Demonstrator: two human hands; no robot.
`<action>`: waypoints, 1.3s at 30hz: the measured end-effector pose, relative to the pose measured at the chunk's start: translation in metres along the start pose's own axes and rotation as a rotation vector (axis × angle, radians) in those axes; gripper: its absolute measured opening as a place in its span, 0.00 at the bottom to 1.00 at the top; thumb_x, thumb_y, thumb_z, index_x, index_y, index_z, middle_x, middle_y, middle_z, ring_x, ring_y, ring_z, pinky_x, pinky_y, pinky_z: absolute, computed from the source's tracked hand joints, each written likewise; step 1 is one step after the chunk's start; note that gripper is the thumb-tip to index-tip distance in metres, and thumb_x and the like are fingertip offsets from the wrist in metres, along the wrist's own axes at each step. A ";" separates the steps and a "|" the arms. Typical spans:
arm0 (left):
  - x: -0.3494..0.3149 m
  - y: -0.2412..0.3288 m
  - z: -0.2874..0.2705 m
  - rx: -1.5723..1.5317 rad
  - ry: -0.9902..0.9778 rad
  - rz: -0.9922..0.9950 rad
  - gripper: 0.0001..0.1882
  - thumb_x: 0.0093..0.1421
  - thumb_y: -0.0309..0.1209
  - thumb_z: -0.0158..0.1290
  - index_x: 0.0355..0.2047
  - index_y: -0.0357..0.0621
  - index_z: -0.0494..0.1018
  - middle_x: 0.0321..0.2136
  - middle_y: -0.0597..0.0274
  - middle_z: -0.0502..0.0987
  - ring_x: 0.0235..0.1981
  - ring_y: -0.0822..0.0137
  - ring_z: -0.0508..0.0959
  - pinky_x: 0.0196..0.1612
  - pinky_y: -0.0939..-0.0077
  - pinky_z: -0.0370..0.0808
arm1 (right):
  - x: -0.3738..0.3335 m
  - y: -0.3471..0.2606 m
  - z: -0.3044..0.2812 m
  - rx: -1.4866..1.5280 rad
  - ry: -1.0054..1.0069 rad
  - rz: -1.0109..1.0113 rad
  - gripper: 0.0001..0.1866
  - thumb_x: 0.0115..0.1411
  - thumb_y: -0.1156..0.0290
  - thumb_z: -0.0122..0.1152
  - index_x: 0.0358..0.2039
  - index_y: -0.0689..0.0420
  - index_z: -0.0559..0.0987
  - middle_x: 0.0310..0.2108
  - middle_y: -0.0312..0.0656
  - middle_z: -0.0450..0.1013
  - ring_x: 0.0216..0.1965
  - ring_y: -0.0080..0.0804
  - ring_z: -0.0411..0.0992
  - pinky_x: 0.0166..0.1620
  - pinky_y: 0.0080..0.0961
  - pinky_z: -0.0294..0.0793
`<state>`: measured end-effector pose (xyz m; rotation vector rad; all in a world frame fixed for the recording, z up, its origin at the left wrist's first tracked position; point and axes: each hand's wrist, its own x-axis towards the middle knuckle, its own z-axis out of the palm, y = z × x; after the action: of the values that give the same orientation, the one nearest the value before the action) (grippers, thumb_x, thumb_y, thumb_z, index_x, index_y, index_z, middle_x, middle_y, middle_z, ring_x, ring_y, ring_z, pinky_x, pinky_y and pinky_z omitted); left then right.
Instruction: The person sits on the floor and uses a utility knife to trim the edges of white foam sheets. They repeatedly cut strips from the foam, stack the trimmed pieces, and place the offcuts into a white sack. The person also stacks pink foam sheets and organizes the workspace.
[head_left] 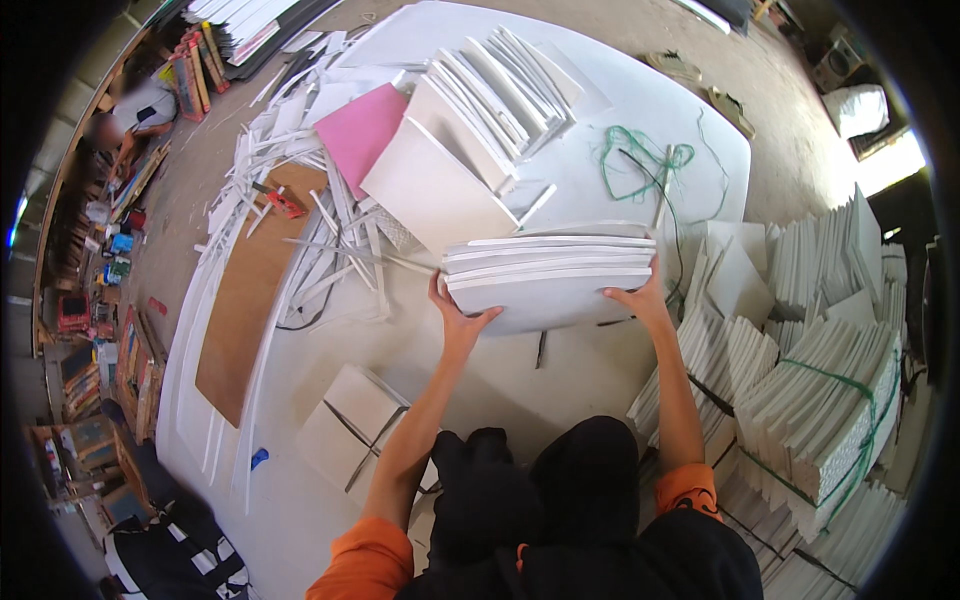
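A stack of white foam-like sheets (550, 285) is held between my two hands in front of my knees. My left hand (462, 316) grips its left end, thumb on the near face. My right hand (640, 296) grips the right end the same way. The fingers behind the stack are hidden. Just beyond it lie a large cream sheet (425, 190) and a leaning row of white sheets (490, 95). A dark strap (541, 350) shows below the stack.
White offcuts (290, 110) and a brown board (245, 300) with a red tool (285, 203) lie left. A strapped bundle (352, 425) sits by my left forearm. Tied stacks (820, 400) stand right. Green twine (630, 165) lies beyond. Another person (140, 105) sits far left.
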<state>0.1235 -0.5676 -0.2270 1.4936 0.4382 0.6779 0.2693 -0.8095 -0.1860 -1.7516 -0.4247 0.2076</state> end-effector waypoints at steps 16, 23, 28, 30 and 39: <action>0.006 -0.055 0.048 0.295 -0.361 -0.250 0.42 0.41 0.39 0.61 0.48 0.29 0.50 0.43 0.44 0.64 0.45 0.58 0.66 0.47 0.71 0.64 | 0.025 0.071 -0.037 -0.179 0.082 0.569 0.48 0.42 0.49 0.62 0.55 0.61 0.48 0.46 0.52 0.61 0.44 0.40 0.64 0.45 0.31 0.65; 0.005 -0.083 0.055 0.648 -0.292 -0.366 0.44 0.43 0.48 0.57 0.48 0.26 0.51 0.42 0.45 0.62 0.43 0.55 0.67 0.45 0.68 0.65 | 0.039 0.119 -0.011 -0.816 0.046 0.537 0.51 0.42 0.38 0.53 0.56 0.61 0.48 0.52 0.59 0.53 0.51 0.57 0.54 0.52 0.43 0.53; 0.001 -0.045 0.011 0.473 -0.301 -0.453 0.38 0.47 0.48 0.54 0.48 0.31 0.55 0.42 0.49 0.60 0.44 0.56 0.65 0.46 0.69 0.63 | 0.045 0.100 0.012 -0.840 0.208 0.113 0.46 0.45 0.46 0.57 0.55 0.61 0.50 0.52 0.56 0.52 0.52 0.55 0.52 0.52 0.41 0.53; -0.014 -0.072 -0.041 0.280 -0.065 -0.529 0.38 0.46 0.46 0.56 0.51 0.37 0.53 0.44 0.50 0.58 0.47 0.60 0.62 0.47 0.69 0.61 | 0.062 0.074 0.047 -0.603 0.068 -0.106 0.43 0.47 0.50 0.57 0.55 0.61 0.51 0.53 0.55 0.51 0.53 0.52 0.52 0.53 0.39 0.53; 0.079 -0.083 -0.124 -0.204 0.287 -0.562 0.51 0.46 0.40 0.57 0.56 0.44 0.29 0.55 0.48 0.47 0.56 0.55 0.53 0.56 0.60 0.50 | 0.097 0.029 0.220 0.239 -0.153 0.418 0.45 0.46 0.57 0.61 0.55 0.61 0.44 0.55 0.51 0.48 0.54 0.43 0.52 0.53 0.31 0.54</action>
<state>0.1130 -0.4185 -0.3045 1.0124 0.9375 0.4673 0.2832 -0.5777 -0.2553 -1.5759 -0.1299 0.6663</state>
